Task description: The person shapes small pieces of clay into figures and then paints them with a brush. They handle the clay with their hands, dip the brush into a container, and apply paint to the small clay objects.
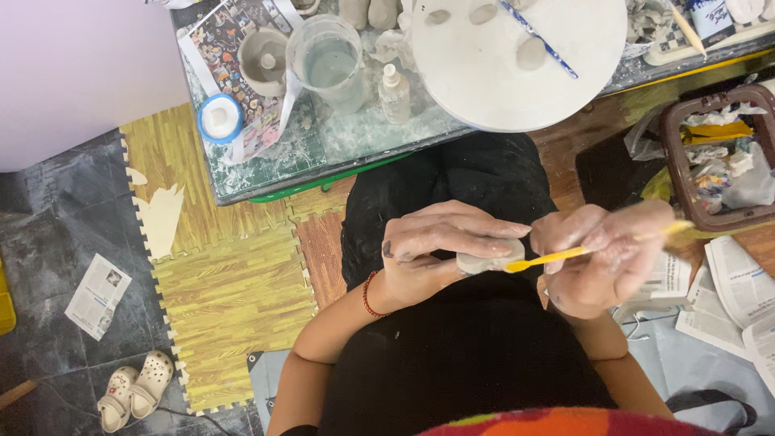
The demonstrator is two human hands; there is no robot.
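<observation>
The person sits at the near edge of the bench [339, 153], working over their lap rather than on it. The left hand [440, 250] is closed around a small lump of grey clay [488, 260], fingers curled over its top and thumb beneath, so only its right end shows. The right hand [605, 258] is clamped on a thin yellow modelling tool [565, 255], held like a pen, its flat tip touching the exposed end of the clay. The two hands sit close together, the tool bridging the narrow space between them.

The step in hand looks like shaping or smoothing the end of the piece. Continuing would call for a steady left grip and light, short strokes of the tip, since the clay seems soft enough to dent.

On the bench beyond, a round white board [517, 64] carries a few small clay pieces and a blue-handled brush [537, 36] near the far right; a clear cup of cloudy water [327, 60] and a small squeeze bottle [394, 93] stand to its left. A roll of blue tape [219, 118] lies at the left edge.
</observation>
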